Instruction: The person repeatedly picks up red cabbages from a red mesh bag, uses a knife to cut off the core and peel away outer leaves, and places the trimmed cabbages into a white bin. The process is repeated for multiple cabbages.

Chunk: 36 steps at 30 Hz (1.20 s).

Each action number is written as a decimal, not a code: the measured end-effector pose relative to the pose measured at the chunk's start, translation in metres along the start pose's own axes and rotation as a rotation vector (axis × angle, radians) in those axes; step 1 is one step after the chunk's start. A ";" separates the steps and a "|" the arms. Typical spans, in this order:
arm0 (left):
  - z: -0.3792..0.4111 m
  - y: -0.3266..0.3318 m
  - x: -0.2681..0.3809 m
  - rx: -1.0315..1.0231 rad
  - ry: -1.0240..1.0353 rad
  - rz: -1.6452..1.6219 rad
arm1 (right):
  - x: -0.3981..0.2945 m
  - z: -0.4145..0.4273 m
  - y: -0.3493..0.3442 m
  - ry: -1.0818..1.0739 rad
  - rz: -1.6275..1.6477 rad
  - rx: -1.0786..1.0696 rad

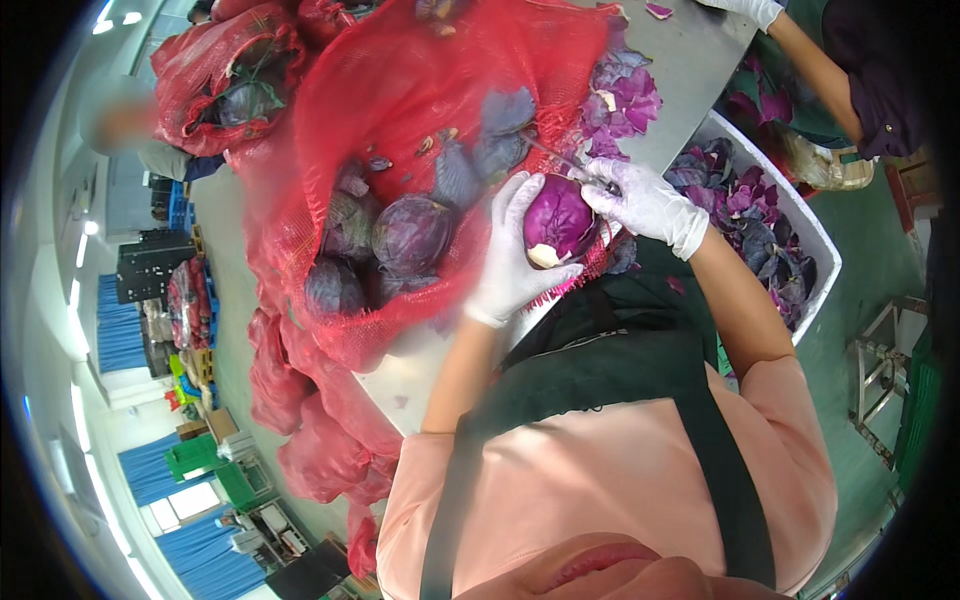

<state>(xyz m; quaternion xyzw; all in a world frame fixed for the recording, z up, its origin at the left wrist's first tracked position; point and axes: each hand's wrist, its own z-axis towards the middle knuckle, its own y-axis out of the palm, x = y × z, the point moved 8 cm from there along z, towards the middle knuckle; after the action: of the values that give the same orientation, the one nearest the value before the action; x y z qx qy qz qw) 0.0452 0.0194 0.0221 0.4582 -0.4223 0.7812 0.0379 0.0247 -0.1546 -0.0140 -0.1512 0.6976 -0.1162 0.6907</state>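
My left hand (510, 259), in a white glove, cups a peeled red cabbage (561, 217) from its left and lower side. A pale cut stem end shows at the cabbage's lower edge. My right hand (637, 199), also gloved, grips a knife (551, 152) by its dark handle, with the blade pointing up and left over the net; its fingers touch the cabbage's upper right. Left of my hands, several unpeeled red cabbages (412, 233) lie in an opened red mesh sack (360, 97). Loose outer leaves (456, 176) lie on the mesh.
Purple leaf trimmings (626, 101) lie on the metal table (679, 56). A white bin (821, 277) of leaves stands at the right. Another person's gloved hand (750, 9) is at the top right. More filled red sacks (330, 446) are at the left.
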 end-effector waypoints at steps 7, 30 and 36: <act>0.009 0.004 0.019 -0.154 0.220 0.226 | 0.023 0.013 -0.010 0.000 -0.306 0.028; 0.020 -0.012 0.006 0.051 -0.126 0.438 | -0.029 -0.027 0.043 -0.080 -0.277 0.159; 0.019 -0.015 0.003 0.014 -0.035 0.311 | -0.021 -0.022 0.042 -0.144 -0.179 0.182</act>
<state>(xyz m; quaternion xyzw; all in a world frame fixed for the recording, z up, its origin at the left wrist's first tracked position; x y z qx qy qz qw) 0.0630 0.0151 0.0383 0.4009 -0.4832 0.7726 -0.0941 0.0003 -0.1089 -0.0093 -0.1575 0.6163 -0.2291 0.7368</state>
